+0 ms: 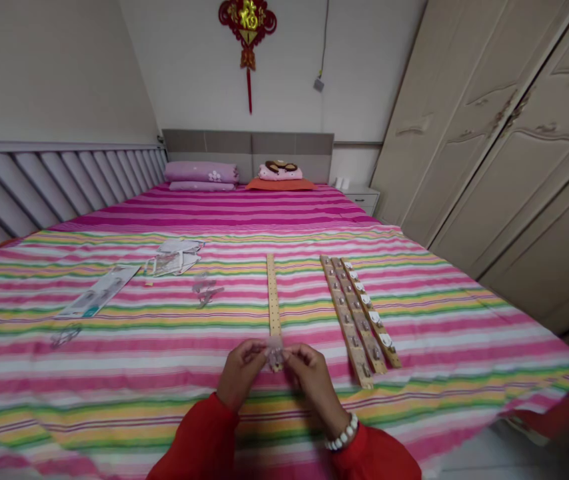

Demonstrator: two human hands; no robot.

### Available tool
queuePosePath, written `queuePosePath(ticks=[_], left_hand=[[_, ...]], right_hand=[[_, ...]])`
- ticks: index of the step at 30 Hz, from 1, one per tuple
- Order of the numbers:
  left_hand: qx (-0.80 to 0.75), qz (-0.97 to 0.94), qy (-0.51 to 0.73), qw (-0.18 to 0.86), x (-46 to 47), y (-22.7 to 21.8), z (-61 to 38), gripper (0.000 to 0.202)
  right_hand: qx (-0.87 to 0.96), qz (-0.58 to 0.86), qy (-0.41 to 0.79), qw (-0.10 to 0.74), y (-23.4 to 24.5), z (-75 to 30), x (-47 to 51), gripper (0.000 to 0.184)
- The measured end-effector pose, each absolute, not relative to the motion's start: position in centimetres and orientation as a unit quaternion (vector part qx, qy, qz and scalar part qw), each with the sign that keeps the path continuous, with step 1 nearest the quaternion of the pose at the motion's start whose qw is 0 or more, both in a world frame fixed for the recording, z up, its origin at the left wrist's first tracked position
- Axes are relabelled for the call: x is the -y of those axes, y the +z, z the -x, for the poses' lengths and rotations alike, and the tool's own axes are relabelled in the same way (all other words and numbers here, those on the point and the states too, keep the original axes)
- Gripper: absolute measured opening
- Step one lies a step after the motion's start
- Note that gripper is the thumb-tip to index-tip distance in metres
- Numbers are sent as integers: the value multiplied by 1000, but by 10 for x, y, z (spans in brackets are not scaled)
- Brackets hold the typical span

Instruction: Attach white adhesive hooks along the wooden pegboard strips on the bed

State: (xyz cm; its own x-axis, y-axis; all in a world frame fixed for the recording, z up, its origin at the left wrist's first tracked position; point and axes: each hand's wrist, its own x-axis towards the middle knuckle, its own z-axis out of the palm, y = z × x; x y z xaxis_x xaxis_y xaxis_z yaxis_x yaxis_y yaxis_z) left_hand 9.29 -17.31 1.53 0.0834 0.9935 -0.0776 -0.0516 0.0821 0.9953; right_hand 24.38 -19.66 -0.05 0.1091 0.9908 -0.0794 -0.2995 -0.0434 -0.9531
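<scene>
A narrow wooden strip (272, 293) with rows of small holes lies lengthwise in front of me on the striped sheet. Over its near end, a small clear plastic piece (274, 347) with shiny metal bits is pinched from both sides. My left hand (242, 370) grips its left edge between thumb and fingers, while my right hand (309, 375) has the right edge the same way. Whether the piece touches the strip, I cannot tell. To the right lie two strips (347, 320) bearing metal hooks and a third strip (372, 313) with white round pieces.
Left of the strip are some loose clear plastic bits (205, 291) and a pile of thin packets (177, 257). Farther left lie a long clear package (100, 291) and a small clear bundle (66, 335). Folded bedding (201, 173) rests by the headboard; wardrobes (504, 147) stand at right.
</scene>
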Motion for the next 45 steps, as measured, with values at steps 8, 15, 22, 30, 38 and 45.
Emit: queuePosePath(ticks=[8, 15, 22, 30, 38, 45], left_hand=[[-517, -425, 487, 562, 126, 21, -107, 44], [-530, -424, 481, 554, 107, 5, -114, 40], [-558, -434, 464, 533, 105, -5, -116, 33], [-572, -473, 443, 503, 102, -7, -115, 22], [-585, -473, 446, 484, 97, -13, -114, 25], [-600, -432, 423, 525, 98, -7, -116, 21]], right_hand=[[321, 472, 532, 625, -2, -238, 153, 17], [327, 500, 494, 632, -14, -239, 138, 13], [340, 535, 465, 619, -23, -240, 135, 13], [339, 535, 469, 615, -30, -240, 132, 12], [340, 553, 452, 612, -35, -238, 130, 14], [349, 570, 445, 596, -39, -239, 127, 12]])
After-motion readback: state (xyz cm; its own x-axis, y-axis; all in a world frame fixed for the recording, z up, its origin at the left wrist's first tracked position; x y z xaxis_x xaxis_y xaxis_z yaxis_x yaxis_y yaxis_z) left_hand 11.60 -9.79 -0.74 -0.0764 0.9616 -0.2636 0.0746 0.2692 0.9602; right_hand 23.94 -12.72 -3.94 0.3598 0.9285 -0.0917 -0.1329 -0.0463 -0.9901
